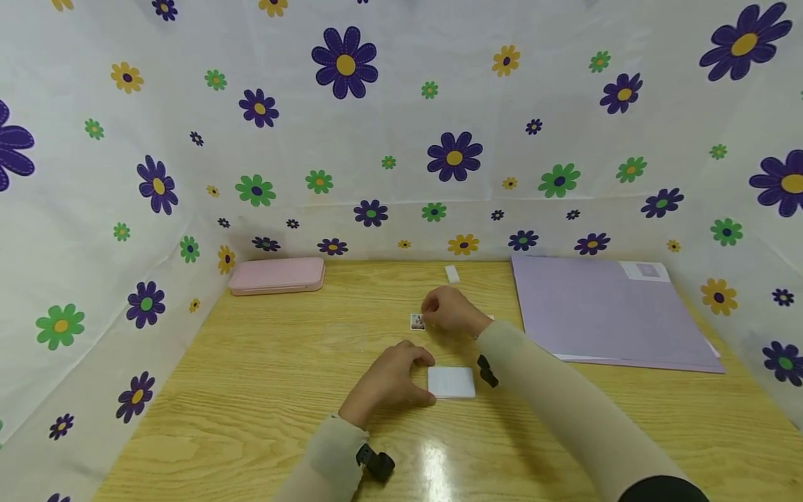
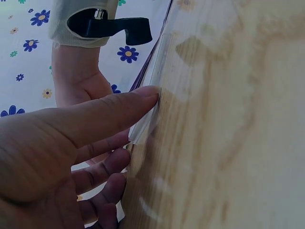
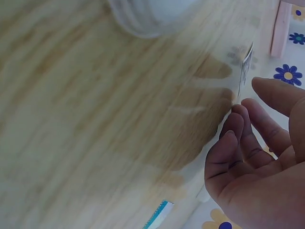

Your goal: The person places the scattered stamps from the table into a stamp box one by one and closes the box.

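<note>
In the head view a white rectangular stack, like a small pad of cards, lies on the wooden table. My left hand grips its left end, thumb at the near corner and index finger at the far corner. The left wrist view has the thumb pressing the edge of the stack. Farther back, my right hand is beside a small picture card lying on the table. The right wrist view shows that card edge-on, with thumb and index fingertips apart next to it.
At the back left lies a pink case. A small white block sits behind my right hand, and a large purple folder covers the right side. A faint transparent sheet is left of the picture card. A flowered cloth encloses the table.
</note>
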Action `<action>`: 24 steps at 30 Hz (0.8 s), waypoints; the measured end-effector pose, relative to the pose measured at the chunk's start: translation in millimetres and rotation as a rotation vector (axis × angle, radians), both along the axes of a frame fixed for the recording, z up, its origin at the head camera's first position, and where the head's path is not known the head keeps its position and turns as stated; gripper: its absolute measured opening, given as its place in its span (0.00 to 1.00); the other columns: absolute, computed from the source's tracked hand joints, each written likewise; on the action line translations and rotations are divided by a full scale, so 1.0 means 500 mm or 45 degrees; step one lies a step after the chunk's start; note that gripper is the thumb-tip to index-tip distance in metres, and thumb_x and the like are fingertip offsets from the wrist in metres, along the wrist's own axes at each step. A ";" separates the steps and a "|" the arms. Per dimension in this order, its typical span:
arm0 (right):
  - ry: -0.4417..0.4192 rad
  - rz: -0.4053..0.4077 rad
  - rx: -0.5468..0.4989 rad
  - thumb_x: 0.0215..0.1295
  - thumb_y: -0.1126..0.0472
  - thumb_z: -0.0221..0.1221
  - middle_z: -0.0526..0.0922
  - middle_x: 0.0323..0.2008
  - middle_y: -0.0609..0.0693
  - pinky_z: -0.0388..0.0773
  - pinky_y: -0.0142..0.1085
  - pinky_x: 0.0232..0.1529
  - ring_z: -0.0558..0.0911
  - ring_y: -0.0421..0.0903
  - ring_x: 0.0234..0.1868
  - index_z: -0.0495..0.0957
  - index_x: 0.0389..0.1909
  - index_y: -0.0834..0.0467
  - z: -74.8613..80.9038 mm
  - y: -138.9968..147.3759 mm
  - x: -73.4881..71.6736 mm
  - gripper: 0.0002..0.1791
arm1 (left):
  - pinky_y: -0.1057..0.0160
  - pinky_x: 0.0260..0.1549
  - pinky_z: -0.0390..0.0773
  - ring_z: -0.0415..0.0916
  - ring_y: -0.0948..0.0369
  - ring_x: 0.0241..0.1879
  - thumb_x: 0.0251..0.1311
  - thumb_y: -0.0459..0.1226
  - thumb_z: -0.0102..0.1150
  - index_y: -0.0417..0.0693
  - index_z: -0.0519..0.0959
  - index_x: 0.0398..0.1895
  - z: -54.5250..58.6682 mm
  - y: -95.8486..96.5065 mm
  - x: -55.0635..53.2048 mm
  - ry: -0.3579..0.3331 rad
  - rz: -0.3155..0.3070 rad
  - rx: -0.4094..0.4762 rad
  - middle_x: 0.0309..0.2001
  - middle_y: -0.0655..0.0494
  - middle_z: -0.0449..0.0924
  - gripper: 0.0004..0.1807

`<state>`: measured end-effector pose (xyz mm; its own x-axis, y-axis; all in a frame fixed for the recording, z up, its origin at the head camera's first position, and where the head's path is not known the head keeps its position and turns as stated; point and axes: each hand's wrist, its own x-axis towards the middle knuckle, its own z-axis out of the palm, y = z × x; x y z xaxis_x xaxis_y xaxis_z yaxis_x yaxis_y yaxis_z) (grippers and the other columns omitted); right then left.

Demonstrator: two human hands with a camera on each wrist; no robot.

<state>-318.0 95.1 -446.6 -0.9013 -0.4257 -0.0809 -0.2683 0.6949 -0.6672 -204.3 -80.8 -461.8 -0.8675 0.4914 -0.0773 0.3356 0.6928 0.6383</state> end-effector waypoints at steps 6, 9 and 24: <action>0.020 0.001 0.060 0.64 0.67 0.63 0.81 0.34 0.51 0.76 0.37 0.39 0.77 0.45 0.35 0.82 0.37 0.62 0.004 -0.011 -0.002 0.03 | 0.57 0.49 0.74 0.72 0.60 0.46 0.42 0.46 0.81 0.55 0.82 0.49 -0.002 0.001 -0.003 0.002 0.019 -0.008 0.46 0.60 0.74 0.28; 0.019 -0.004 0.095 0.63 0.67 0.64 0.80 0.34 0.51 0.76 0.38 0.39 0.77 0.46 0.35 0.81 0.37 0.61 0.003 -0.014 -0.004 0.03 | 0.57 0.49 0.74 0.72 0.59 0.46 0.42 0.46 0.81 0.55 0.82 0.49 -0.001 0.001 -0.003 -0.001 0.017 -0.010 0.46 0.60 0.74 0.27; -0.007 -0.041 0.159 0.63 0.69 0.62 0.76 0.32 0.50 0.71 0.35 0.35 0.74 0.45 0.34 0.79 0.33 0.60 -0.002 -0.021 -0.013 0.02 | 0.57 0.49 0.73 0.72 0.59 0.46 0.42 0.47 0.81 0.54 0.82 0.49 0.002 0.003 -0.003 0.018 0.012 -0.038 0.46 0.59 0.74 0.28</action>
